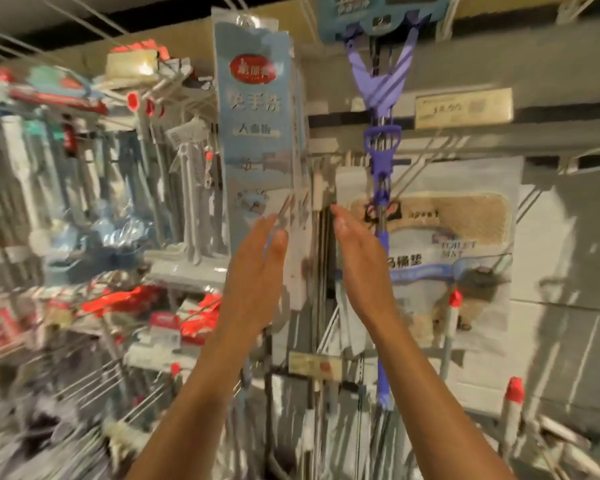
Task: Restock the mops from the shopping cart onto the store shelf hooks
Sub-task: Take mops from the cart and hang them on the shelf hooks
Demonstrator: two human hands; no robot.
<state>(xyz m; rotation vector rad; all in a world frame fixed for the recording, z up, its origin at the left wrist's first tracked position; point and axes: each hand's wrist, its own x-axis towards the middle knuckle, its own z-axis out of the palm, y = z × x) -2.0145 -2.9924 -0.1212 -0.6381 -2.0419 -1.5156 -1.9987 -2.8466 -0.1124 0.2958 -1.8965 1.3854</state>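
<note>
We face a store shelf, a grey wall of rails and wire hooks that fills the whole frame, much of it smeared by blur. Across the left half hangs a crowded rack of cleaning tools, with red tags and pale handles. In the right half a packaged toilet mat hangs flat against the shelf. At upper centre a mop in a pale blue package hangs from the top, its lower end just above our hands. Beside it, right of centre, a purple mop hangs head-up from a blue card, its handle running down past the mat. A yellowish price tag sits on the rail at upper right. Our left hand and right hand reach up at centre, palms facing, fingers straight; neither grip holds anything. The left fingertips lie against the blue package's lower edge, though blur hides whether they touch.
</note>
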